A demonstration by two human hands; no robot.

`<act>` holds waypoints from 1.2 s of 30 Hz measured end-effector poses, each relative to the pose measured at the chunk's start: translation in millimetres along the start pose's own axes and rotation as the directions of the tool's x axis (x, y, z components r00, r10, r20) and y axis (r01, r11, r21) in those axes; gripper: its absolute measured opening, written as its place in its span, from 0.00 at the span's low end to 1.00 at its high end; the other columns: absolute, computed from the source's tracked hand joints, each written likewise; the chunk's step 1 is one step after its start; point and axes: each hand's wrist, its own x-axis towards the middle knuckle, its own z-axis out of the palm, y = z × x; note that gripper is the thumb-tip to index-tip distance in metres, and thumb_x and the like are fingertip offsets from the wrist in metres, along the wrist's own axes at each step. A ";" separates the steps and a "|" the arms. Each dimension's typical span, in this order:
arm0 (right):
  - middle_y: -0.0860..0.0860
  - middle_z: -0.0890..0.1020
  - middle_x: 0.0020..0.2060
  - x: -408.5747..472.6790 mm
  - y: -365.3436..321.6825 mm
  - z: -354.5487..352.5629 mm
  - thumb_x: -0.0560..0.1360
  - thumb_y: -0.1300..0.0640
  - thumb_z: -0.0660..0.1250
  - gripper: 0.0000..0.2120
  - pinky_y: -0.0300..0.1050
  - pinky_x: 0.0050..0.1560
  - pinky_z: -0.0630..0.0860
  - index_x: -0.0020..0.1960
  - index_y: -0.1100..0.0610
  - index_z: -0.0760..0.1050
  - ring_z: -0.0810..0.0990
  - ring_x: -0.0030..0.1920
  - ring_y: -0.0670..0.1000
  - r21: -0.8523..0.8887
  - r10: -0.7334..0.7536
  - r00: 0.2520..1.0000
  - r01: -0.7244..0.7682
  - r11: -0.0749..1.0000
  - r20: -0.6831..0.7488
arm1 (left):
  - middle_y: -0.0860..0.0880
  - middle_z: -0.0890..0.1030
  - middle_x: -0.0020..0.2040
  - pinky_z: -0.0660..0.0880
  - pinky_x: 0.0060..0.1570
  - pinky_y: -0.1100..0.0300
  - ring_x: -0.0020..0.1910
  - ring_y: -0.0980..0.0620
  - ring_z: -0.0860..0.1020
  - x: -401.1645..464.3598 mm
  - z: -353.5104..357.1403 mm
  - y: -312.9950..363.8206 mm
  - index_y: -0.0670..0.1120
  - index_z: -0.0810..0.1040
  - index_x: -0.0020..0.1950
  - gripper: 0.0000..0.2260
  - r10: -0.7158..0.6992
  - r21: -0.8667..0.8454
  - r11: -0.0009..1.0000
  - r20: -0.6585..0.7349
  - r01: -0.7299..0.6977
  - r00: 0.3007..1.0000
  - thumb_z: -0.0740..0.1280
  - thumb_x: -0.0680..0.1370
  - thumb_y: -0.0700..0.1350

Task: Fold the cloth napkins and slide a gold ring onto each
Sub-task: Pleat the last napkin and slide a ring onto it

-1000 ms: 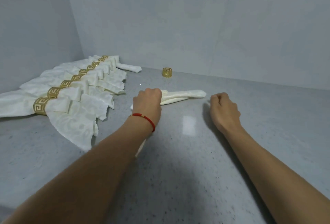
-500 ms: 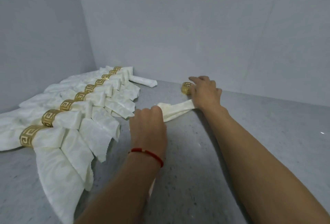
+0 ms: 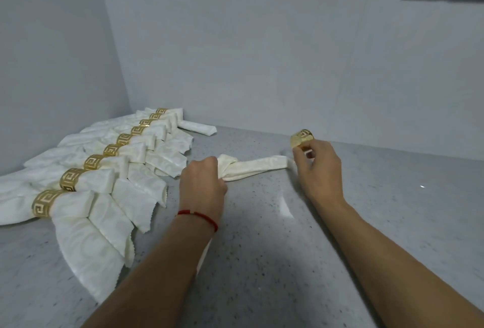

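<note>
L hand (image 3: pixel 203 183) grips folded napkin (image 3: pixel 255 168); R hand (image 3: pixel 318 168) pinches gold ring (image 3: pixel 301 138).

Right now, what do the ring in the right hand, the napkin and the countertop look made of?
Ring: gold, shiny, with a cut-out key pattern; looks like metal, could be plated plastic.
Napkin: cream woven cloth, soft folds, faint damask sheen.
Countertop: grey speckled, glossy reflections; likely polished stone or composite.

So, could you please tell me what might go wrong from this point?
The left hand grips only one end of the folded napkin; its far end lies loose, so the folds could spread before the gold ring, pinched in the right hand, goes on. The ring is held by the fingertips and might slip onto the counter.
</note>
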 end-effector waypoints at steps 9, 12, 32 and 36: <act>0.48 0.84 0.42 -89.7 -0.8 -104.7 0.81 0.48 0.67 0.11 0.41 0.40 0.74 0.46 0.52 0.82 0.83 0.44 0.49 0.150 0.240 0.970 -0.245 0.958 0.047 | 0.40 0.77 0.52 0.68 0.42 0.55 0.46 0.43 0.75 -7.5 -12.3 10.0 0.40 0.75 0.53 0.06 0.060 0.071 0.996 0.023 -0.062 0.998 0.69 0.77 0.36; 0.49 0.85 0.42 -87.8 -6.3 -100.9 0.81 0.47 0.68 0.14 0.29 0.34 0.73 0.47 0.58 0.83 0.83 0.38 0.42 0.189 0.269 0.952 -0.294 0.937 0.145 | 0.40 0.77 0.52 0.70 0.44 0.54 0.51 0.41 0.77 -3.7 -16.0 12.5 0.40 0.75 0.53 0.08 0.118 0.111 0.986 0.055 -0.124 0.991 0.70 0.76 0.37; 0.52 0.83 0.59 -74.7 2.1 -112.0 0.78 0.63 0.72 0.21 0.40 0.49 0.84 0.69 0.56 0.74 0.87 0.49 0.48 0.625 0.386 0.876 -0.478 0.617 0.288 | 0.51 0.72 0.26 0.62 0.33 0.59 0.27 0.47 0.70 -29.6 -16.8 4.9 0.43 0.76 0.37 0.10 0.385 -0.233 0.859 -0.293 -0.456 0.875 0.77 0.66 0.39; 0.50 0.82 0.61 -78.4 3.0 -113.2 0.78 0.64 0.71 0.21 0.42 0.56 0.83 0.70 0.55 0.76 0.86 0.52 0.46 0.567 0.303 0.903 -0.427 0.705 0.304 | 0.52 0.71 0.26 0.62 0.33 0.59 0.27 0.47 0.71 -30.0 -16.3 6.6 0.45 0.75 0.38 0.10 0.421 -0.240 0.837 -0.293 -0.492 0.859 0.76 0.67 0.40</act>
